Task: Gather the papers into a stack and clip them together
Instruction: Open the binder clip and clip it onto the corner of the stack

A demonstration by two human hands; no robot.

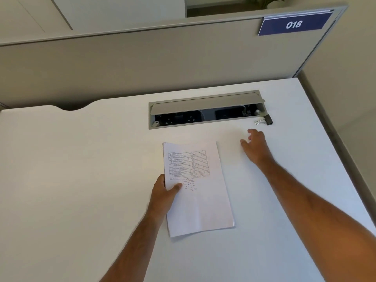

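A stack of white papers point(200, 200) lies on the white desk point(81, 180), its top sheet showing a printed table and some handwriting. My left hand point(163, 193) grips the stack's left edge, thumb on top. A black binder clip point(265, 120) with silver handles rests at the back right, beside the cable tray. My right hand point(255, 147) hovers over the desk with fingers spread, a short way below and left of the clip, holding nothing.
A recessed cable tray point(205, 110) with a raised grey lid sits at the back of the desk. Behind it stands a beige partition point(142, 64) bearing a blue "018" sign point(294, 24). The desk's right edge point(329, 139) drops off close to the clip.
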